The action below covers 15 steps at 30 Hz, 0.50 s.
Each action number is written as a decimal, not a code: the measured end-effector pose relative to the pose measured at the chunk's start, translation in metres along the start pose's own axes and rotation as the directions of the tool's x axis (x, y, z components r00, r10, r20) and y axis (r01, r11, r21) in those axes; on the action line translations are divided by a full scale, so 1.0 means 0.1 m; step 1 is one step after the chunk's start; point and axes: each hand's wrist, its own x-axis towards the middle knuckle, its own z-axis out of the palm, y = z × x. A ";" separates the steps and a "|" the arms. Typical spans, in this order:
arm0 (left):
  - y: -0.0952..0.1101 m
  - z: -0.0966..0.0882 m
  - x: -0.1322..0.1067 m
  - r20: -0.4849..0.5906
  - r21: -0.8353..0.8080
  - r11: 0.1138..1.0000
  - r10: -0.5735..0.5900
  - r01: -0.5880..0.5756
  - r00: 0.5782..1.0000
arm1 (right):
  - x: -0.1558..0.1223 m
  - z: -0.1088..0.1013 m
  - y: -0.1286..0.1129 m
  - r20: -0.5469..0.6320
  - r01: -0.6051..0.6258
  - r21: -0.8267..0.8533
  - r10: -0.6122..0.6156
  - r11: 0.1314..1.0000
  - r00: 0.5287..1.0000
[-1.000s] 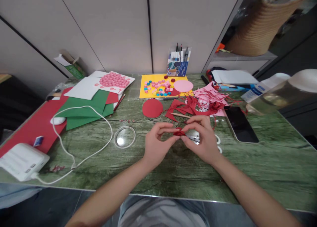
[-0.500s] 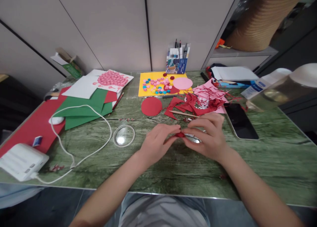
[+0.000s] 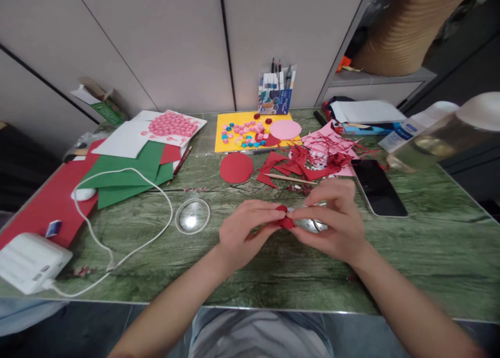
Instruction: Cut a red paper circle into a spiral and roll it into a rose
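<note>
Between my fingertips is a small curled piece of red paper. My left hand pinches its left side with thumb and fingers. From the right, my right hand pinches the same piece, fingertips meeting those of the left. Under the right fingers a shiny metal item shows in part; it may be scissors, but most of it is hidden. Just beyond the hands lie a wooden stick with a pointed end, a red paper circle and red paper scraps.
At the back a yellow sheet bears small pink, blue and red pieces. A phone and a clear container stand right. Left are green paper, a white roll of tape, and a white charger with a looping cable.
The red paper now shows more between my fingertips, with its curled edges spread above and below. My right fingers have shifted slightly. The whole view has moved a little.
</note>
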 end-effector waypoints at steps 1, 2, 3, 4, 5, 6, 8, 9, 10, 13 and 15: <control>-0.01 0.01 -0.01 -0.010 -0.007 1.000 -0.009 0.009 1.000 | 0.00 0.01 0.00 0.010 -0.010 0.015 0.009 1.000 1.000; -0.01 0.01 -0.02 -0.017 -0.002 1.000 -0.020 0.020 1.000 | -0.01 0.02 0.01 0.023 -0.015 0.021 0.015 1.000 1.000; -0.03 0.01 -0.03 -0.015 0.019 0.999 -0.038 0.039 0.999 | -0.02 0.03 0.02 0.035 -0.016 0.014 0.015 1.000 0.999; -0.04 0.02 -0.04 -0.004 0.056 0.997 -0.061 0.061 0.998 | -0.03 0.04 0.03 0.045 -0.011 -0.004 0.011 1.000 0.999; -0.05 0.02 -0.04 0.016 0.104 0.991 -0.083 0.081 0.996 | -0.04 0.05 0.03 0.057 -0.004 -0.034 0.006 0.999 0.998; -0.07 0.02 -0.05 0.044 0.159 0.983 -0.105 0.096 0.994 | -0.05 0.07 0.04 0.071 0.003 -0.069 0.002 0.998 0.998; -0.10 0.02 -0.06 0.105 0.262 0.961 -0.125 0.094 0.987 | -0.07 0.10 0.05 0.115 0.007 -0.135 0.008 0.991 0.993; -0.12 0.01 -0.06 0.133 0.304 0.950 -0.122 0.077 0.983 | -0.07 0.12 0.05 0.145 0.008 -0.160 0.015 0.987 0.989; -0.14 0.01 -0.07 0.156 0.337 0.940 -0.112 0.053 0.981 | -0.08 0.13 0.06 0.174 0.013 -0.178 0.018 0.984 0.985; -0.17 0.00 -0.07 0.198 0.382 0.924 -0.079 -0.002 0.977 | -0.08 0.13 0.07 0.207 0.069 -0.201 -0.027 0.977 0.978; -0.17 0.00 -0.07 0.195 0.370 0.929 -0.081 0.003 0.978 | -0.08 0.12 0.09 0.179 0.107 -0.193 -0.072 0.975 0.981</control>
